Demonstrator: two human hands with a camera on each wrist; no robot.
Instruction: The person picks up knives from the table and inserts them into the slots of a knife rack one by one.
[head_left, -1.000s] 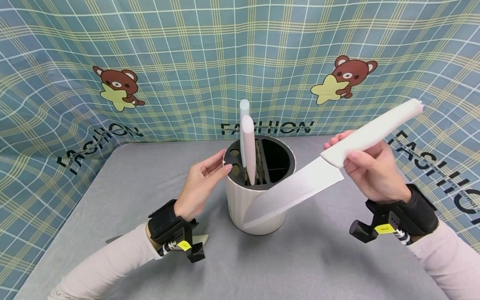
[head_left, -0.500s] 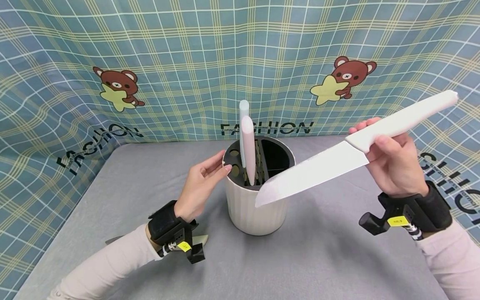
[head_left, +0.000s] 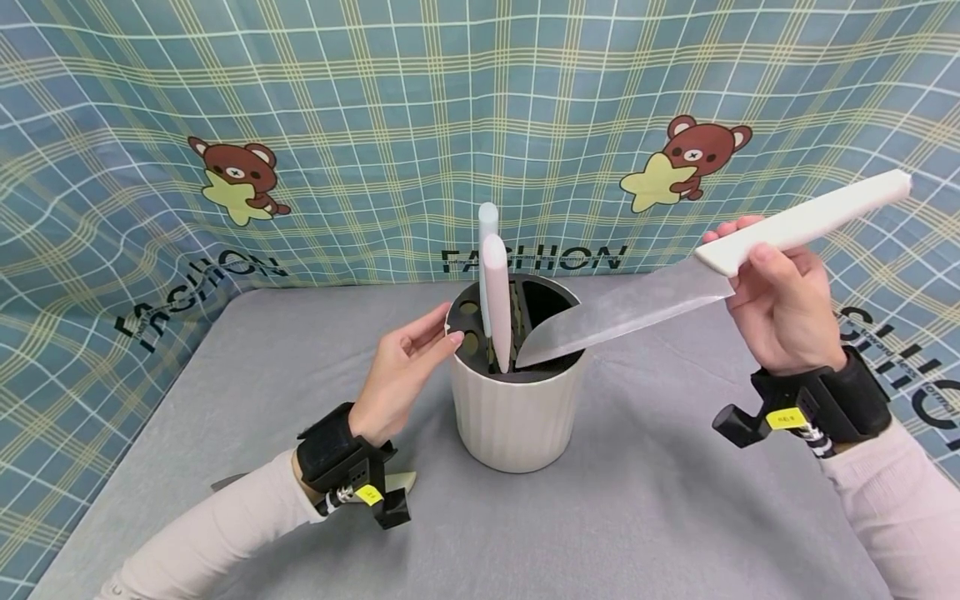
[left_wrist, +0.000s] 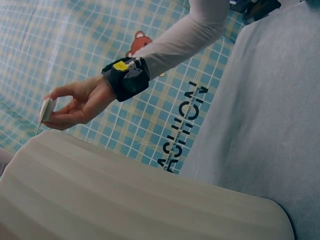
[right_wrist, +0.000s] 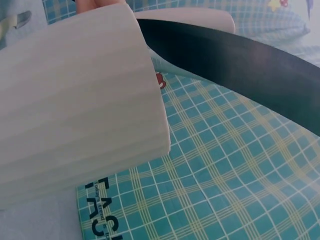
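A ribbed white knife holder (head_left: 513, 425) with a black slotted top stands upright on the table. My left hand (head_left: 401, 367) holds its left rim, thumb on the top edge. In my right hand (head_left: 783, 296) is a broad kitchen knife (head_left: 637, 308), gripped by the white handle between thumb and fingers. The blade slants down left, its tip over the holder's opening, close to the slots; the right wrist view shows the blade (right_wrist: 240, 62) across the holder's mouth. A pink knife handle (head_left: 496, 292) and a pale blue one (head_left: 487, 218) rise from the slots.
Another knife (head_left: 401, 482) with a cream handle lies on the grey table (head_left: 630, 517), partly hidden by my left wrist. A checked curtain (head_left: 390, 125) with printed bears stands behind and along both sides.
My right hand has moved right and up with the kitchen knife, then slightly back left. The blade tip has risen from before the holder's front to over its top. My left hand stays put.
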